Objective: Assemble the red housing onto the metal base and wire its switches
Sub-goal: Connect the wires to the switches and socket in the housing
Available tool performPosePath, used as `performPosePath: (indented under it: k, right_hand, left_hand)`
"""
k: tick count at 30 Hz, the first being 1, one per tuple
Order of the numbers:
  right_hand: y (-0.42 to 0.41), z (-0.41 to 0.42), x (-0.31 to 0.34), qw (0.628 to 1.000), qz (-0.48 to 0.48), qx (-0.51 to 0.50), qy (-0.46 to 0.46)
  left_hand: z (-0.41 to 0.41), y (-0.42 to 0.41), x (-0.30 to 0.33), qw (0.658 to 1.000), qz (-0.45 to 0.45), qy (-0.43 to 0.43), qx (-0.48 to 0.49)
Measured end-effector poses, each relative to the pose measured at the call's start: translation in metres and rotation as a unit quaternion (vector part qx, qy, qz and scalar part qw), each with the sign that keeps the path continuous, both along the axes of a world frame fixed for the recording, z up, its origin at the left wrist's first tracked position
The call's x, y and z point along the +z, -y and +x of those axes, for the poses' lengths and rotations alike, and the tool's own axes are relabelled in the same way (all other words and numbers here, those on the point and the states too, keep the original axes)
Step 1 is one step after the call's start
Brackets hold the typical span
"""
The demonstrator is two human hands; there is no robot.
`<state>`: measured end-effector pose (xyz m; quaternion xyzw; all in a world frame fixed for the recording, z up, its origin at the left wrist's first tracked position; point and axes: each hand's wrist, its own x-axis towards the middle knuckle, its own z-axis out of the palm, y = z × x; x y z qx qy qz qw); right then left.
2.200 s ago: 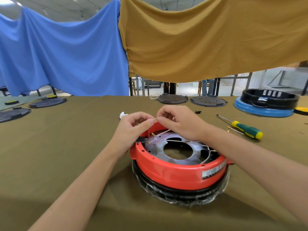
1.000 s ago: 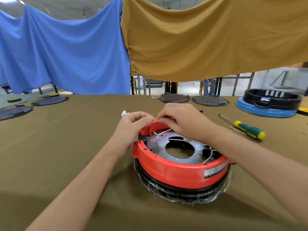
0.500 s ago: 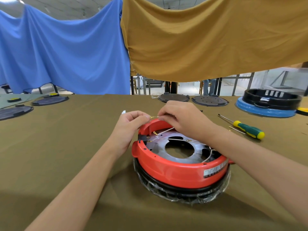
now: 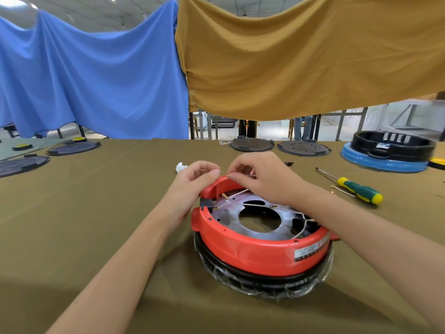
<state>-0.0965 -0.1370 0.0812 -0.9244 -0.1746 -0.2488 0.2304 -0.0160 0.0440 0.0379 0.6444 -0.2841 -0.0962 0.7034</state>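
- Sitting on the olive-green table cloth (image 4: 96,213), the red housing (image 4: 260,251) rests on a black ring wrapped in clear plastic film (image 4: 265,283), just in front of the person.
- Inside the housing lies the metal base (image 4: 231,213), a silvery plate with a large round hole in its middle.
- Thin pale wires (image 4: 301,227) with small brass terminals run across the plate; one ring terminal (image 4: 225,195) lies near the raised far-left part of the red wall.
- A black switch block (image 4: 206,203) sits in the wall on the left, with brass tabs pointing inward.
- The right hand (image 4: 262,177) hovers over the far rim, its thumb and forefinger pinching the end of a wire (image 4: 237,192) at a small brass tip.
- The left hand (image 4: 192,186) sits against the raised left part of the rim, fingers curled, thumb tip close to the right hand's fingertips; whether it grips anything I cannot tell.
- A screwdriver (image 4: 356,189) with a green and yellow handle lies to the right, well apart from the housing.
- A crumpled white scrap (image 4: 180,167) lies just beyond the left hand.
- Dark round plates (image 4: 251,143) lie along the far edge, and a black ring on a blue base (image 4: 385,155) stands far right.
- Blue (image 4: 96,80) and mustard (image 4: 301,56) cloths hang behind.
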Motion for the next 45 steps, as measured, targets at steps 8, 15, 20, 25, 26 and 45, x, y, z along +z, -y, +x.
performPosePath:
  k: [8, 15, 20, 25, 26, 45]
  right_hand:
    - [-0.007, 0.001, 0.006, 0.993, -0.021, 0.029, -0.114]
    - [-0.018, -0.002, 0.003, 0.990, -0.046, 0.036, -0.130]
    - [-0.018, -0.005, 0.002, 0.992, -0.019, 0.038, -0.122]
    - [-0.017, -0.006, 0.001, 0.991, -0.014, 0.038, -0.129]
    - [-0.016, -0.006, 0.000, 0.991, -0.011, 0.036, -0.129]
    - [-0.021, -0.009, -0.002, 0.991, -0.006, 0.038, -0.131]
  left_hand:
    - [0.002, -0.001, -0.004, 0.995, 0.097, 0.010, -0.022]
    - [0.004, -0.001, -0.006, 0.995, 0.096, 0.020, -0.023]
    - [0.005, -0.001, -0.006, 0.994, 0.103, 0.019, -0.020]
    - [0.005, -0.001, -0.007, 0.994, 0.104, 0.023, -0.017]
    - [0.005, -0.001, -0.007, 0.995, 0.100, 0.020, -0.018]
    - [0.004, -0.001, -0.007, 0.995, 0.098, 0.015, -0.010]
